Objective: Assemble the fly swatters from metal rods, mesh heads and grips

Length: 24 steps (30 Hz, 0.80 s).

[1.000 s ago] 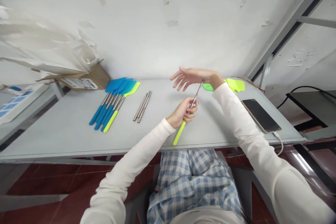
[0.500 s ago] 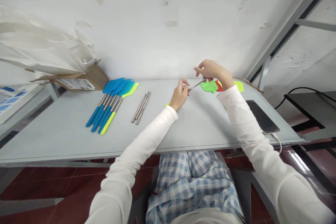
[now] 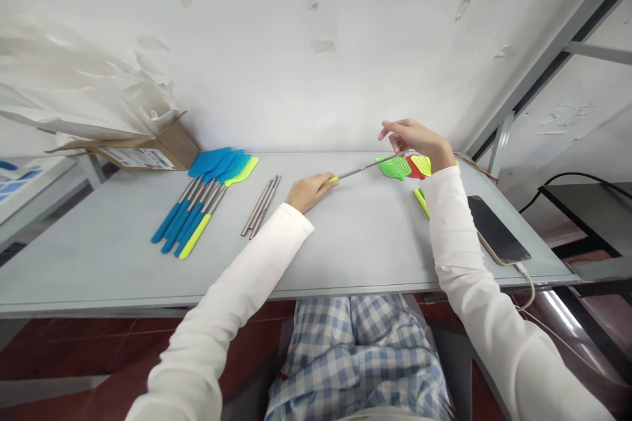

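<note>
A metal rod with a yellow-green handle is stretched between the two hands, over the middle of the desk toward its wall side. Its long axis runs mostly sideways across the desk, slanting a little: the handle end points left and slightly toward the person, while the bare tip points right and slightly toward the wall. The left hand is wrapped around the handle, back of the hand upward. The right hand holds the tip in its bent fingers, the index finger reaching out to the left.

Just beyond the tip lie a green swatter head, a red one and a yellow one. Another yellow-green handle lies by the right sleeve, near a phone. Left of the left hand, some loose metal rods lie side by side; farther left, a row of blue swatters and a yellow-green swatter have their heads toward the wall, near a cardboard box.
</note>
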{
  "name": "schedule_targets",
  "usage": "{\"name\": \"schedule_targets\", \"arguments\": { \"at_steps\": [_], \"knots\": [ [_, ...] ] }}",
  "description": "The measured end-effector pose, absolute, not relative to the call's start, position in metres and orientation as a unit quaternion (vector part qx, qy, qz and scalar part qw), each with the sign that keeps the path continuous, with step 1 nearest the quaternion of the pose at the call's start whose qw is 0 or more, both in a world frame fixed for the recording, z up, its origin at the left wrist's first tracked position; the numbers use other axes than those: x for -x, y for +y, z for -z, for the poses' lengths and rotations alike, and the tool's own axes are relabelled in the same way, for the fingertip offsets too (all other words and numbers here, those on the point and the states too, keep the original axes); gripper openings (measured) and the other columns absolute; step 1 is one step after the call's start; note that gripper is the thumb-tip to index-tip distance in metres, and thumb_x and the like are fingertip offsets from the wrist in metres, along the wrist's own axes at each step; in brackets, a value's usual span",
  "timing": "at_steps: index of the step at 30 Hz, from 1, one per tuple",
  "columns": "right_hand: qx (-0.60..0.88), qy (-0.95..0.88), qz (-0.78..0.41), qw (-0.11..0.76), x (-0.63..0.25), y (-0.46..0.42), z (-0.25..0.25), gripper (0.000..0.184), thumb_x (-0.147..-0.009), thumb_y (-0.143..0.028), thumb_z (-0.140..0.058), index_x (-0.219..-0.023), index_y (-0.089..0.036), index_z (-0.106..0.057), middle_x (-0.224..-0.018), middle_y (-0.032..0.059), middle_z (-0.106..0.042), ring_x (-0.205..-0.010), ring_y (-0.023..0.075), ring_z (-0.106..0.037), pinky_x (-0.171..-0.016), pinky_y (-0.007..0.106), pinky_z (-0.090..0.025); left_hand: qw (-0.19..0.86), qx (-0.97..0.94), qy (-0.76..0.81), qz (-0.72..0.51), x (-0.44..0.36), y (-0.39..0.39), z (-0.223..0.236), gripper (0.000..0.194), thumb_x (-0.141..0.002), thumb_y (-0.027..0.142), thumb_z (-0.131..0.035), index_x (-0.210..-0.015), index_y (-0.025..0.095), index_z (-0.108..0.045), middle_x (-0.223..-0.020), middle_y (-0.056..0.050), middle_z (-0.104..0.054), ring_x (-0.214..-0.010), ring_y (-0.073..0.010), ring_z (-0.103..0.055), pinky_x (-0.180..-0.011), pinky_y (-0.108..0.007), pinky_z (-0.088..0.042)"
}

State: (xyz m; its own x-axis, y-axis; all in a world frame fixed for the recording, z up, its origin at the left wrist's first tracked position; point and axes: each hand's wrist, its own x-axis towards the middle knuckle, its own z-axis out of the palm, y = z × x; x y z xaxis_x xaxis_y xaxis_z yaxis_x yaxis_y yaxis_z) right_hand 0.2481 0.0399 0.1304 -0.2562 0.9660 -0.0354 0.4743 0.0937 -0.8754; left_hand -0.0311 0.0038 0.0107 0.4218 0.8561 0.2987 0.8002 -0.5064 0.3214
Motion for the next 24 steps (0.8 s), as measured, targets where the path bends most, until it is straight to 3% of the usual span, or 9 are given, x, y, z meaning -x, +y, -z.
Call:
{"name": "schedule_targets", "arguments": {
  "at_steps": [7, 13, 19, 24],
  "knots": [
    [0.439, -0.684, -0.480, 0.329, -0.227, 0.058, -0.105, 0.035, -0.093, -0.045, -0.055, -0.085, -0.013, -0.065, -0.049, -0.0018, -0.052, -0.051, 0.0098, -0.052, -0.057, 0.021, -0.048, 0.029, -0.823, 0.514, -0.238, 0.037, 0.006, -0.009, 0.038, -0.097, 0.051, -0.040, -0.109, 0.028, -0.068, -0.106, -0.003, -0.074, -0.094, -0.0181, -0.067, -0.067, -0.027, -0.039],
    [0.457, -0.675, -0.448, 0.366, -0.217, 0.064, -0.096, 0.032, -0.095, -0.041, -0.053, -0.082, -0.013, -0.064, -0.050, -0.0033, -0.049, -0.047, 0.0081, -0.049, -0.052, 0.020, -0.046, 0.026, -0.817, 0.523, -0.241, 0.040, 0.005, -0.012, 0.037, -0.097, 0.050, -0.042, -0.107, 0.028, -0.069, -0.103, -0.002, -0.074, -0.092, -0.0177, -0.067, -0.067, -0.027, -0.038],
    [0.433, -0.634, -0.477, 0.427, -0.201, 0.064, -0.102, 0.043, -0.093, -0.057, -0.050, -0.080, -0.017, -0.057, -0.046, -0.0074, -0.038, -0.044, 0.0086, -0.045, -0.052, 0.022, -0.053, 0.024, -0.803, 0.538, -0.253, 0.045, 0.007, -0.011, 0.034, -0.096, 0.049, -0.045, -0.100, 0.028, -0.070, -0.095, -0.002, -0.075, -0.084, -0.0175, -0.067, -0.065, -0.027, -0.036],
    [0.434, -0.641, -0.479, 0.414, -0.172, 0.043, -0.113, 0.050, -0.089, -0.066, -0.046, -0.079, -0.018, -0.055, -0.044, -0.0067, -0.040, -0.047, 0.0095, -0.049, -0.057, 0.025, -0.057, 0.021, -0.801, 0.521, -0.293, 0.034, 0.003, -0.010, 0.035, -0.096, 0.050, -0.045, -0.101, 0.027, -0.070, -0.098, -0.005, -0.075, -0.085, -0.0195, -0.067, -0.064, -0.028, -0.035]
  ]
}}
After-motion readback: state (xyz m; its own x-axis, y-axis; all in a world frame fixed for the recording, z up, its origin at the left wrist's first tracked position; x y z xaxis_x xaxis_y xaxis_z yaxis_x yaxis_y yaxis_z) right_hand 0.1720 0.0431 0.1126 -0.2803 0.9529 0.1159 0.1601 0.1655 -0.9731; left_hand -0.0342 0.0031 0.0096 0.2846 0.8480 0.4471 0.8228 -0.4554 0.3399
